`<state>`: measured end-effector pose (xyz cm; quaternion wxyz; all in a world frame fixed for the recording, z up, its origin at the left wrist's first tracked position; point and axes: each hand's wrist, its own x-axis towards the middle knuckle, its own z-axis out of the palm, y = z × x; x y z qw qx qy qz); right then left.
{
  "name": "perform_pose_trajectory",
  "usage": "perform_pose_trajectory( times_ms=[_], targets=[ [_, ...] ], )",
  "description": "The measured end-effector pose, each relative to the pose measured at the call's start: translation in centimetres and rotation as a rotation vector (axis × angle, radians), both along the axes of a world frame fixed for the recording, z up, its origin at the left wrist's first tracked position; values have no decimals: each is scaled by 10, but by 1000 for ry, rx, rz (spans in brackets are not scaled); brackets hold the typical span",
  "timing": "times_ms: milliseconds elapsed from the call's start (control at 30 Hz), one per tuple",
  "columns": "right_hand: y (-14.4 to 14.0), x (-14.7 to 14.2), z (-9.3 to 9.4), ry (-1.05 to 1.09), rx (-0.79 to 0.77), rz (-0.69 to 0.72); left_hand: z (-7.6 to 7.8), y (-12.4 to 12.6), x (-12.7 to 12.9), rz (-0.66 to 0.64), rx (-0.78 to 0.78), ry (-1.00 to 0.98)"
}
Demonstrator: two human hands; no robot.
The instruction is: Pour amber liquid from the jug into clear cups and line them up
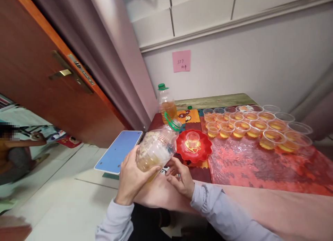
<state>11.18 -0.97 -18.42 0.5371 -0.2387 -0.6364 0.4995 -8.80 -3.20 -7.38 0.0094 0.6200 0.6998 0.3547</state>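
Note:
My left hand (134, 175) is wrapped round a large clear plastic bottle (156, 149) with pale yellow liquid inside. The bottle is tilted, its uncapped neck with a green carry handle pointing up and right. Beside its lower right side is my right hand (180, 176), fingers loosely curved and apart; whether a fingertip touches the bottle I cannot tell. Just beyond lies a red scalloped plate (206, 151) with a gold heart print, and a small clear plastic cup (193, 139) stands on it. Several clear cups (240, 130) of amber liquid are grouped at the right.
A second bottle (168, 107), green-capped and part full of amber liquid, stands at the back left. A loose green cap (189, 107) lies near the wall. Left of the table is a blue-topped stool (118, 152). Another person (15, 150) crouches by the open door (65, 74).

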Motion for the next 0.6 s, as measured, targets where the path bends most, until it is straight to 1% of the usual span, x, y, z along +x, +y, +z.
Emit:
perform_pose_trajectory(
  times_ms=[100,233,433,600],
  targets=[
    [-3,6,8,40,-74,73,19,4,3,-35,-99,96],
    [-4,9,11,0,-96,71,35,11,9,-83,-166,189],
    [-1,7,6,-9,-116,36,57,22,20,-85,-270,351],
    [0,3,0,17,-152,32,69,28,29,-103,-357,472]
  ],
)
